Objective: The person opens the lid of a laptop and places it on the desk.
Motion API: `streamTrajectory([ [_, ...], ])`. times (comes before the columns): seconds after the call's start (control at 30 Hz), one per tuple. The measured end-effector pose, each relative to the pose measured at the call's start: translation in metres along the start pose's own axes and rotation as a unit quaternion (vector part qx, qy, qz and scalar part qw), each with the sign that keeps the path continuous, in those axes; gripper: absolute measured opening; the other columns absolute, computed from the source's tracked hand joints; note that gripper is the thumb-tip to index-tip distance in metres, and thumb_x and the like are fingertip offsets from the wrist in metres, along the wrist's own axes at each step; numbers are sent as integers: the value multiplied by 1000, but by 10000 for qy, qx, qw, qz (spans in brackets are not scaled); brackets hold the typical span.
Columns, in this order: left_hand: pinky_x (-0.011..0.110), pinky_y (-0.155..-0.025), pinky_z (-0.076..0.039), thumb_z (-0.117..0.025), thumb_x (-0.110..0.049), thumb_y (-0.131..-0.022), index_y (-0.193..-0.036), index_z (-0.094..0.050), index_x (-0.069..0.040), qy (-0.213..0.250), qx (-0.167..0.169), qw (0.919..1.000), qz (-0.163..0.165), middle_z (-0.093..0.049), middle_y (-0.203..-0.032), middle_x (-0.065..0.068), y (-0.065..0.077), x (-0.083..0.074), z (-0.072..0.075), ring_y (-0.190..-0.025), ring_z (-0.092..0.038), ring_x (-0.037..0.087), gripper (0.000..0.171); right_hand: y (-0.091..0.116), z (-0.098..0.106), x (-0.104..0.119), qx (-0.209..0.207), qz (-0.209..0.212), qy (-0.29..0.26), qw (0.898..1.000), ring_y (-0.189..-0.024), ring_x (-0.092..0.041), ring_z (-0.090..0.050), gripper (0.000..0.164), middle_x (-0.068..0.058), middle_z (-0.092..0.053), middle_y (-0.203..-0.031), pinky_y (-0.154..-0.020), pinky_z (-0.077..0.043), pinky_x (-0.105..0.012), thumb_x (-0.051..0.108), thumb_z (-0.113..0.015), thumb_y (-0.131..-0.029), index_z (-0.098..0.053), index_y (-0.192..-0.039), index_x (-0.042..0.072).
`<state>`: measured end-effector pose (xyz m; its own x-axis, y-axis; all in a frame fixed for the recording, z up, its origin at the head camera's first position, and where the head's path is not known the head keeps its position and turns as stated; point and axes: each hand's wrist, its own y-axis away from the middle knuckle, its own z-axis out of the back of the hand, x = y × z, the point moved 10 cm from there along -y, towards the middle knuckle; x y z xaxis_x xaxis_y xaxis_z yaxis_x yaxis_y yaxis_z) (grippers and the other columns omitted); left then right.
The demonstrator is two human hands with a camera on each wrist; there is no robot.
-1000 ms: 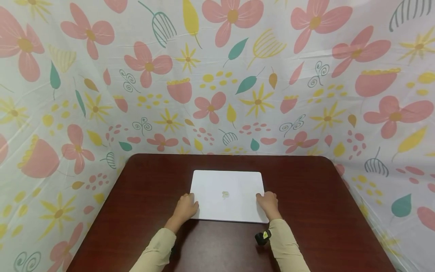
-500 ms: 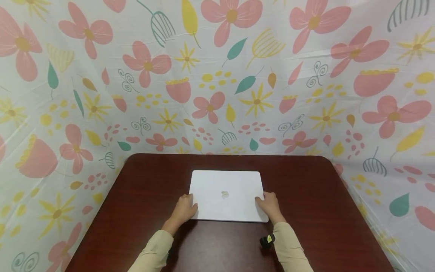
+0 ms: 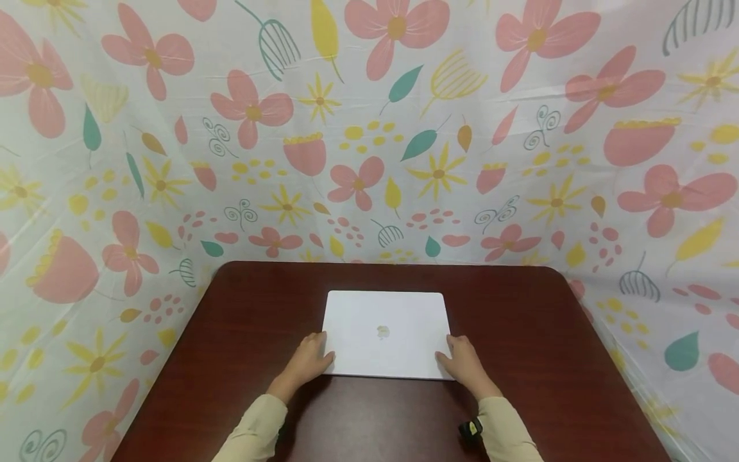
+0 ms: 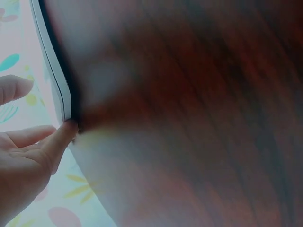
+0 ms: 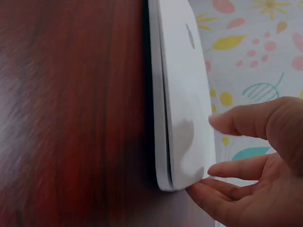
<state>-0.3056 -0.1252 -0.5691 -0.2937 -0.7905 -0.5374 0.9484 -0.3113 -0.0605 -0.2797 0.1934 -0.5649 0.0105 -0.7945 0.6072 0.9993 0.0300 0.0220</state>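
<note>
A closed laptop (image 3: 383,314) lies in the middle of the table with both hands at its near corners, and I'd judge the step is handling it by its sides, perhaps squaring it up. The left hand (image 3: 303,359) touches one corner with its fingertips, thumb spread away; the right hand (image 3: 466,364) does likewise across from it — neither looks to be pinching. Whether the near edge is slightly raised, I can't tell. Any move from here calls for even pressure from both sides; lifting would want thumbs and fingers closed firmly on the edges. The table (image 3: 265,308) is dark reddish wood with rounded far corners, glossy near the person — and beyond it hangs a white cloth (image 3: 193,119) printed with pink flowers and leaves.
</note>
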Motion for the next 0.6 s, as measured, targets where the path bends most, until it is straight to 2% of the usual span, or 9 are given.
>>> streamTrajectory([
  [0.23, 54, -98, -41, -69, -19, -86, -127, -49, 19, 21, 74, 9999, 70, -55, -124, 34, 7, 1, -1, -120, -49, 46, 59, 16, -4, -1, 280, 519, 349, 9977, -113, -45, -52, 75, -32, -51, -118, -94, -44, -53, 23, -81, -78, -47, -128, -21],
  [0.33, 54, -98, -42, -71, -22, -86, -128, -47, 18, -43, 144, 9999, 5, -54, -124, 33, 10, 0, -3, -120, -49, 46, 63, 20, -6, -3, 377, 720, 491, 9955, -117, -43, -51, 80, -30, -50, -123, -96, -43, -52, 23, -84, -73, -46, -131, -17],
  [0.6, 52, -100, -40, -79, -35, -79, -134, -41, 18, -118, 369, 9988, -302, -48, -132, 33, 17, -1, -10, -125, -44, 46, 86, 29, -3, -5, 622, 1293, 675, 9873, -127, -46, -43, 67, -32, -44, -136, -99, -39, -55, 5, -77, -78, -45, -135, -14],
])
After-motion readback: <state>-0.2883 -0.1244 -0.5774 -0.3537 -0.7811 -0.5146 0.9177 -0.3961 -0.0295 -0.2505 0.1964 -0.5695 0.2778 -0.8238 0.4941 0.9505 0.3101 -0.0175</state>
